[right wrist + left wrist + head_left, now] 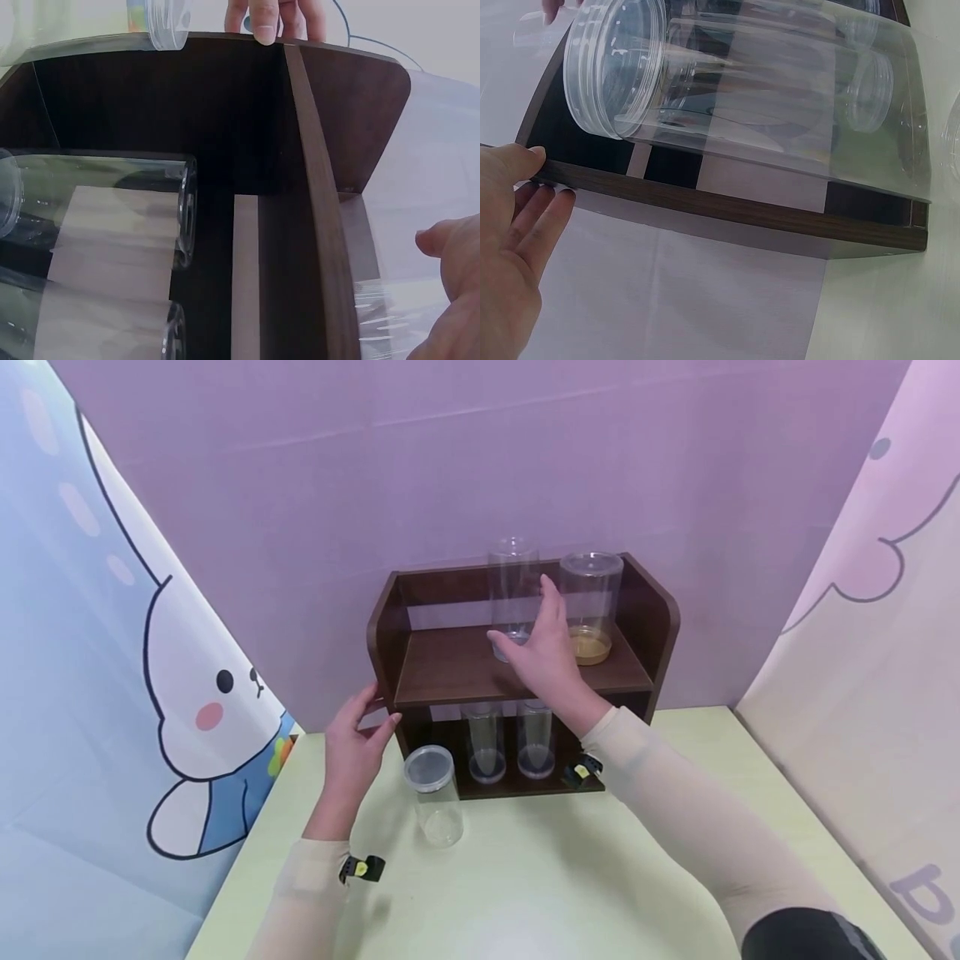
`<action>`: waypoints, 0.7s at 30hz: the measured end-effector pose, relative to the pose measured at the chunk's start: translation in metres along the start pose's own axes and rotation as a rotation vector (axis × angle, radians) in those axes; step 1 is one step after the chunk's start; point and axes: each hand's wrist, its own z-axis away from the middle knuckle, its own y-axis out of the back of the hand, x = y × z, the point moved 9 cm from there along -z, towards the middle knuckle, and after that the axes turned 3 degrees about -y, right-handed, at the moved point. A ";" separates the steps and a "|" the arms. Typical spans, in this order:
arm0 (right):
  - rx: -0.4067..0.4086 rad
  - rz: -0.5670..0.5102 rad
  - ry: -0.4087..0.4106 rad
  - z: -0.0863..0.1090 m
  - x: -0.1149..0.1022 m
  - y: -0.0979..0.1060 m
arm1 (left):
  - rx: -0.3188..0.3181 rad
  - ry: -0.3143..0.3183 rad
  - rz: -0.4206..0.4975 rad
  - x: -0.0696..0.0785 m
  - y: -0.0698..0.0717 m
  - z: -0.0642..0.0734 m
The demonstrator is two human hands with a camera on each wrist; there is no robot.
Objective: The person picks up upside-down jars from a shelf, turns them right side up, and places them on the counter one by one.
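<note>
A dark brown two-tier shelf (450, 668) stands on the table. My left hand (356, 747) pinches the edge of its left side panel (742, 214), thumb on one face and fingers on the other. On the upper tier are a clear jar (510, 572) and a wider clear jar (592, 593) with an amber-looking base. In front of them is my right hand (551, 647), fingers extended and thumb spread, beside the narrower jar; whether it touches that jar is unclear. A lidded clear jar (435, 797) stands on the table near my left hand.
Two clear jars, a left one (485, 747) and a right one (536, 743), stand on the lower tier. The pale table (525, 885) extends in front of the shelf. Purple cloth (300, 510) hangs behind, with printed cloth at both sides.
</note>
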 end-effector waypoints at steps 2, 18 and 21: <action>0.006 0.003 -0.027 -0.001 0.003 -0.002 | -0.001 0.002 0.002 0.001 0.000 0.000; -0.006 -0.046 -0.134 -0.009 0.018 -0.014 | 0.000 -0.001 -0.005 0.000 0.000 0.000; -0.011 -0.044 -0.138 -0.011 0.019 -0.015 | 0.000 -0.002 -0.006 0.000 -0.001 -0.001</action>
